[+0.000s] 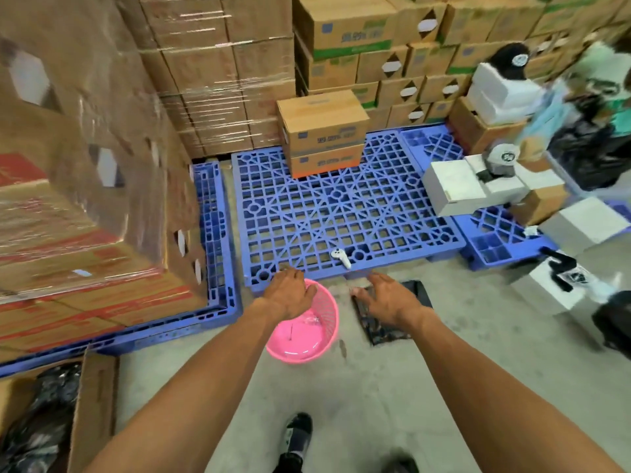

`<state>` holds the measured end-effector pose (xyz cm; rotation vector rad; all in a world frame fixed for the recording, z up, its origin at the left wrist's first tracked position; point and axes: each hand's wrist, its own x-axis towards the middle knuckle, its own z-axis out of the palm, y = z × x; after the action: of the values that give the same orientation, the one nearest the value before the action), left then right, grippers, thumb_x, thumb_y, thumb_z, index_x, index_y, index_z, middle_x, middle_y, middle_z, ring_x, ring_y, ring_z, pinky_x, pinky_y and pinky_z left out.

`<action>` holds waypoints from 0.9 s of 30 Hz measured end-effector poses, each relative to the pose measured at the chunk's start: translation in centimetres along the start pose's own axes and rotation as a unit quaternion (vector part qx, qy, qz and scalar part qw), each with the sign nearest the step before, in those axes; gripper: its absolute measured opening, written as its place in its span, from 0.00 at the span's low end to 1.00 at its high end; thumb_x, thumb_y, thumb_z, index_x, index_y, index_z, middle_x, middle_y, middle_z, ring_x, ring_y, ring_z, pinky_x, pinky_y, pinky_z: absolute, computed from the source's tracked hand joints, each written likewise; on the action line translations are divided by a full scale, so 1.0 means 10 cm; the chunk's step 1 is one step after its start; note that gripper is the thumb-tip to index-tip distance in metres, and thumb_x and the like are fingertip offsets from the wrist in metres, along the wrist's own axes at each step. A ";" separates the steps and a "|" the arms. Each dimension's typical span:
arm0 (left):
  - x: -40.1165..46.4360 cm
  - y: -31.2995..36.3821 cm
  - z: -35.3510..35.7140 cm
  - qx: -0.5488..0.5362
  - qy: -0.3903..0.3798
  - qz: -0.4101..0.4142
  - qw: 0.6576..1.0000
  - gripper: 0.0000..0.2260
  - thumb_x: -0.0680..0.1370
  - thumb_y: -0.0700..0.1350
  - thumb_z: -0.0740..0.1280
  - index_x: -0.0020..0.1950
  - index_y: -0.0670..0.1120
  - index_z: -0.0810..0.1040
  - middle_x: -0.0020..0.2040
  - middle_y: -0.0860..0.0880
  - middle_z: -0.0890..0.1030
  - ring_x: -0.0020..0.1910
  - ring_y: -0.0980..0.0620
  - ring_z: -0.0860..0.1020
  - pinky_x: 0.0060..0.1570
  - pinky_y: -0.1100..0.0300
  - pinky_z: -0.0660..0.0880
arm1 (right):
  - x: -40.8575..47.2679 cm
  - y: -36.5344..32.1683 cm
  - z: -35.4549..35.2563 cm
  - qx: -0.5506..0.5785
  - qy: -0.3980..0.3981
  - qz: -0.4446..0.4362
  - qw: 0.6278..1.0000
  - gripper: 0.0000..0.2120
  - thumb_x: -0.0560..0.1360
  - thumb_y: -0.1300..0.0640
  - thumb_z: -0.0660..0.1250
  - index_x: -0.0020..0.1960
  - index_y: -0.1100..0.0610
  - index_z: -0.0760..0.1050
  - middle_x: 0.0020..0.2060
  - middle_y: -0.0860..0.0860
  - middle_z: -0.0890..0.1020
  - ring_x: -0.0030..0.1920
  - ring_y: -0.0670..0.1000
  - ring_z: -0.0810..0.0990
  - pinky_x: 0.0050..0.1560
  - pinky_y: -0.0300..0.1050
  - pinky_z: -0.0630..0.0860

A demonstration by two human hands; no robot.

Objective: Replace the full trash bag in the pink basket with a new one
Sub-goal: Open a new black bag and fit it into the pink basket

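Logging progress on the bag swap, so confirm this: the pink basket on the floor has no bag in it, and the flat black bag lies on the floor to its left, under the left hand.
One detail is wrong. In the head view the pink basket has no bag in it, but the flat black bag lies to its right, under the right hand. The left hand is over the basket's rim.

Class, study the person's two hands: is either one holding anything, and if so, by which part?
Neither grips anything. The left hand hovers open over the pink basket; the right hand is open over the flat black bag on the floor; contact cannot be told.
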<state>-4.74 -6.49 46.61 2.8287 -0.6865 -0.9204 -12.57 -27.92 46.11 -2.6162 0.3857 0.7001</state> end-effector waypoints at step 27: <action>3.76 1.76 4.20 0.070 0.015 0.014 0.997 0.32 0.83 0.57 0.50 0.80 0.36 0.51 0.80 0.37 0.53 0.78 0.39 0.54 0.78 0.47 0.49 | 3.12 4.48 2.52 -0.168 -0.040 -0.053 0.983 0.33 0.81 0.38 0.54 0.78 0.57 0.58 0.77 0.56 0.62 0.76 0.57 0.62 0.76 0.52 0.57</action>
<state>-8.89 -36.67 -4.03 2.9386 -0.8135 -0.8552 -13.05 -60.97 -4.07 -2.8839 0.1079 0.8977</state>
